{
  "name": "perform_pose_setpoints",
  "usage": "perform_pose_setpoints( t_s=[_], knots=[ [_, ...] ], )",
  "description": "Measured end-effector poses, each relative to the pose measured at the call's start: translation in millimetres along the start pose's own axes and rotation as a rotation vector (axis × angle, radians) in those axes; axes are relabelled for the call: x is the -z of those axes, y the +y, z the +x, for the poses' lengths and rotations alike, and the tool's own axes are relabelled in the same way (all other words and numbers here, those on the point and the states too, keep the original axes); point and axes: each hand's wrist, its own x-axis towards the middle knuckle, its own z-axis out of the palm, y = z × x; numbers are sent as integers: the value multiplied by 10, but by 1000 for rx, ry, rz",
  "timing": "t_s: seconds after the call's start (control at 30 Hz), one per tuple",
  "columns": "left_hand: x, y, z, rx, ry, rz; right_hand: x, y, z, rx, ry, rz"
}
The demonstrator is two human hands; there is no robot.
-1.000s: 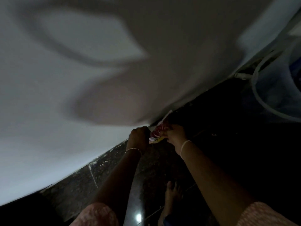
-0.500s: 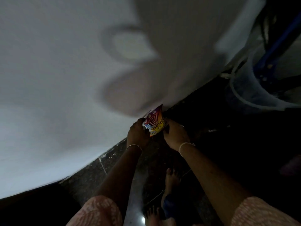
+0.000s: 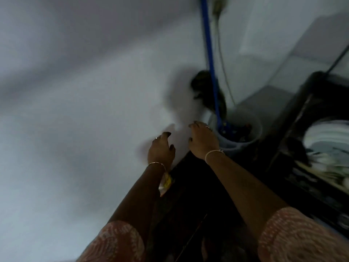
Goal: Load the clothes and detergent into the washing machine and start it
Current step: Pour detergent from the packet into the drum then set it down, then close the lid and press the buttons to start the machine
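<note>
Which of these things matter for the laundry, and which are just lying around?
For the job: left hand, right hand, packet by the left wrist, washer, clothes inside it.
Lying about: bucket, blue pole in it, dark rag.

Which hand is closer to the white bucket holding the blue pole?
Right. The right hand is just left of the bucket in view, close to its rim; the left hand lies farther left, beyond it.
</note>
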Motion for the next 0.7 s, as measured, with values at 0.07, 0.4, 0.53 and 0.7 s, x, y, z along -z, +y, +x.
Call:
perform_pose_setpoints(
  t_s=[0.07,0.4,0.53,0.7],
  knots=[
    [231,380,12,-34,49,-47,475,46,-48,-31,62,-9],
    [818,2634,-210,-260,131,-244,2371,882,-757,-124,362,-96],
    [704,3519,-385,-394,161,-272,2861,1355,-1119,-169,442,-142],
    [403,4489,-605,-516,118,-346,3319,2080,-1575,-258,500,-217]
  ],
)
